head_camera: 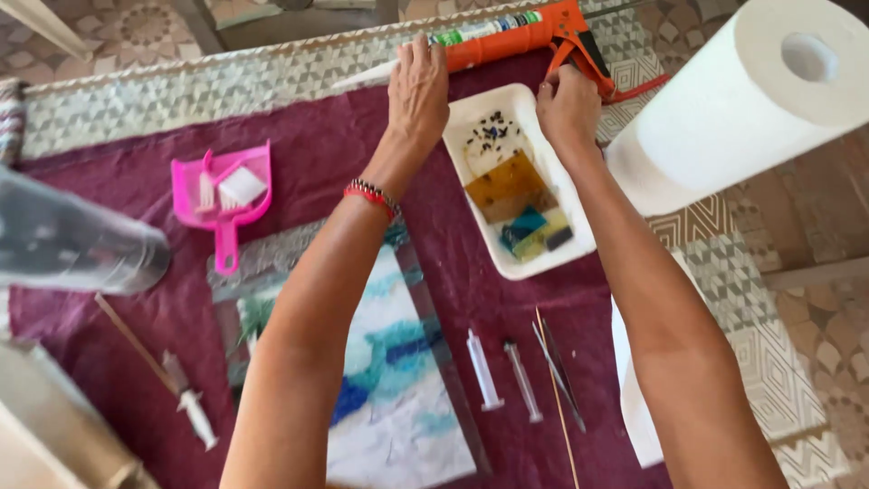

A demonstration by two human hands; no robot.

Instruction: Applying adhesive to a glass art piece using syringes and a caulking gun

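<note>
Orange caulking gun (534,34) under both hands; white tray (579,237) just beside.

Your caulking gun (534,34) lies flat along the far edge of the surface, just beyond the white tray. Its frame and trigger handle are orange; the loaded cartridge is white and green, its pale nozzle pointing left.

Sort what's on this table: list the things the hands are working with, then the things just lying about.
In hand:
left hand
right hand
orange caulking gun

Lying about:
white tray of coloured bits
pink dustpan
paper towel roll
two syringes
blue and white picture
</note>
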